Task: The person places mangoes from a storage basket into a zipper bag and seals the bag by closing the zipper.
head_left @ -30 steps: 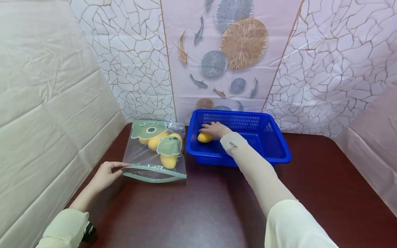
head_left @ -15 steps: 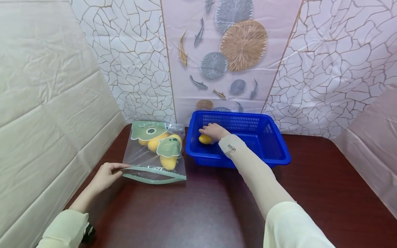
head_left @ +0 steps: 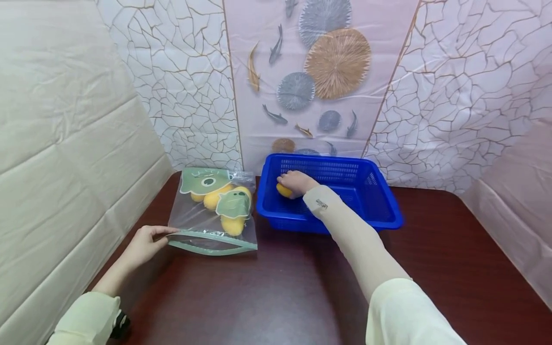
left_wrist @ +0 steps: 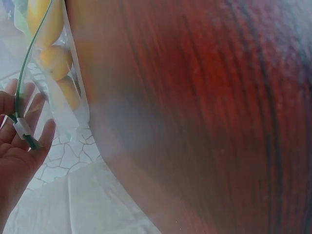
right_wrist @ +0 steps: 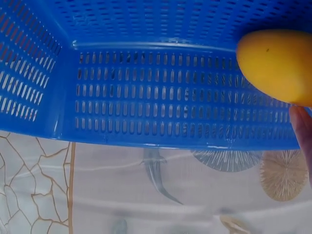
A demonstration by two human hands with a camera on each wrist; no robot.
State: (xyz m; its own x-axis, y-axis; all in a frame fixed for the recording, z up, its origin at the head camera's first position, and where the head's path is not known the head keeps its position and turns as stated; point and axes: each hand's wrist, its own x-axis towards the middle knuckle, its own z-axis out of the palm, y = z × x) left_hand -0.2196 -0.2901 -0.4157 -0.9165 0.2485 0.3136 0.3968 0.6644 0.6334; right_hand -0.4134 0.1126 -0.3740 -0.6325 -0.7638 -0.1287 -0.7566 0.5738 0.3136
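Observation:
My left hand (head_left: 142,247) pinches the left end of the green zip edge of a clear zip bag (head_left: 187,213) with green cartoon prints. Several yellow mangoes (head_left: 233,225) lie inside it, partly behind the prints. In the left wrist view, a small white slider (left_wrist: 22,127) sits on the green strip between thumb and fingers. Inside the blue plastic basket (head_left: 388,223), to the right of the bag, my right hand (head_left: 296,182) grips a mango (head_left: 283,190) near the left wall. The right wrist view shows this mango (right_wrist: 275,66) large, with one fingertip against it.
The dark red-brown table (head_left: 276,292) carries both the bag and basket. Behind stands a patterned cloth backdrop (head_left: 297,124), close to the basket's back rim. Pale cloth walls (head_left: 82,143) rise at the left and right.
My right fingers have closed round the mango, which has tilted slightly in the basket. The left hand still holds the bag's edge in the same place.

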